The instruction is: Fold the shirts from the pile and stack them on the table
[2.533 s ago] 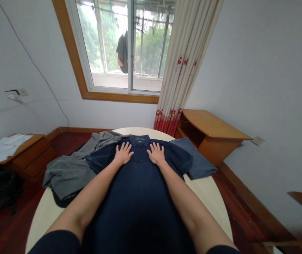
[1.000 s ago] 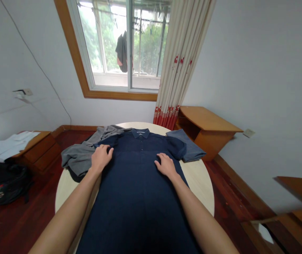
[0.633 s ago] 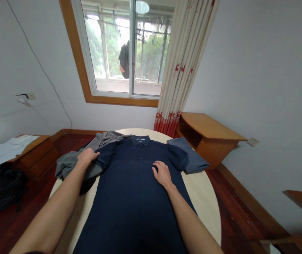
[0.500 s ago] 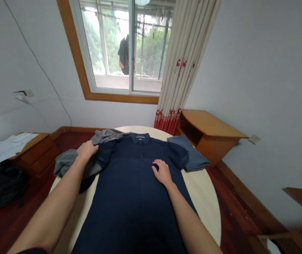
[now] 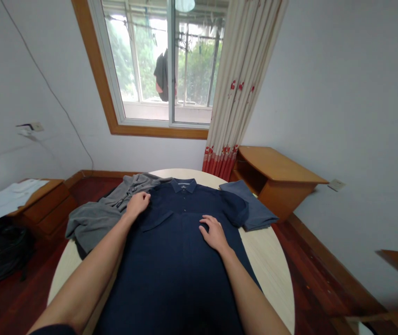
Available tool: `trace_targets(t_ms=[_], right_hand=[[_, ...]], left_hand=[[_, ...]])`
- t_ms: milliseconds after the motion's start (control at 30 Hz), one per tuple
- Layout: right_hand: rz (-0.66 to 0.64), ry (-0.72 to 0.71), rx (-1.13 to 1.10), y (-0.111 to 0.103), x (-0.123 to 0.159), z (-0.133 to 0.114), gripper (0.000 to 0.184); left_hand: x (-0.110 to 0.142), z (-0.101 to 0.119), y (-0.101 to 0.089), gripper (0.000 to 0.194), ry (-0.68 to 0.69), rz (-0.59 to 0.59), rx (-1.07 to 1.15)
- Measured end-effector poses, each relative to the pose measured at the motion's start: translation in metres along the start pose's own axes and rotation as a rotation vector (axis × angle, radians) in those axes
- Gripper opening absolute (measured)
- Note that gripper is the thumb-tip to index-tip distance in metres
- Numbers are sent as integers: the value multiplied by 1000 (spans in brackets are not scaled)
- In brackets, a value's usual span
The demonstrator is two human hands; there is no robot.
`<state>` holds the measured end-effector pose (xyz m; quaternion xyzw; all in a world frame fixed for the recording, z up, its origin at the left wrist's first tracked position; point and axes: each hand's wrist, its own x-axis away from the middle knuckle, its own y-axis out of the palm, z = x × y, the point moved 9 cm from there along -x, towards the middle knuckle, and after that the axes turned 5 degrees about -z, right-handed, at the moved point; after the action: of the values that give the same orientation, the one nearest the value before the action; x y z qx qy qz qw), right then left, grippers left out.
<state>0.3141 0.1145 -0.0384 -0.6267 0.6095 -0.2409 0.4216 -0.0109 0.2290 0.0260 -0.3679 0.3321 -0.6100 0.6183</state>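
Observation:
A dark navy polo shirt [image 5: 185, 251] lies spread front side up, its collar pointing toward the window. Its left sleeve [image 5: 157, 221] is folded inward over the chest, with the cuff edge slanting across the front. My left hand [image 5: 138, 204] is closed at the shirt's left shoulder edge, fingers curled on the fabric by the fold. On the right side of the chest rests my right hand [image 5: 215, 231], open, thumb apart from slightly bent fingers. The right sleeve [image 5: 235, 209] still lies outward.
The round pale table [image 5: 272, 260] bears a heap of grey clothes [image 5: 94, 223] at left and a folded blue-grey garment [image 5: 251, 207] at right. A wooden desk [image 5: 282, 167] stands beyond on the right. A drawer cabinet [image 5: 45, 209] and black backpack [image 5: 0, 251] are at left.
My left hand moved from the chest out to the left sleeve, took hold, then came back inward, folding that sleeve over the front. My right hand shifted slightly down and stays on the shirt.

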Motion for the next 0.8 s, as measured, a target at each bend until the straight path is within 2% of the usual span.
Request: trace_targets(t_ms=[100, 200, 233, 333, 433, 533, 700, 800], right_hand=[[-3, 7, -3, -1, 0, 0, 25], [-17, 12, -4, -1, 0, -1, 26], [-20, 12, -3, 0, 0, -1, 26], [-14, 8, 4, 0, 0, -1, 26], [-9, 3, 7, 1, 0, 0, 26], [-18, 1, 15, 2, 1, 0, 28], [-32, 2, 40, 0, 6, -2, 31], [-32, 7, 50, 0, 9, -2, 32]], left_hand=[[16, -3, -9, 30, 64, 50, -160], [31, -9, -17, 36, 148, 125, -417], [33, -18, -20, 42, 127, 145, -482], [31, -60, -22, 67, -64, 128, -538], [21, -87, -15, 75, -165, 79, -538], [8, -93, -12, 70, -172, 98, -536], [-8, -94, -19, 68, -220, 112, -503], [-9, -87, -23, 67, -223, 141, -464]])
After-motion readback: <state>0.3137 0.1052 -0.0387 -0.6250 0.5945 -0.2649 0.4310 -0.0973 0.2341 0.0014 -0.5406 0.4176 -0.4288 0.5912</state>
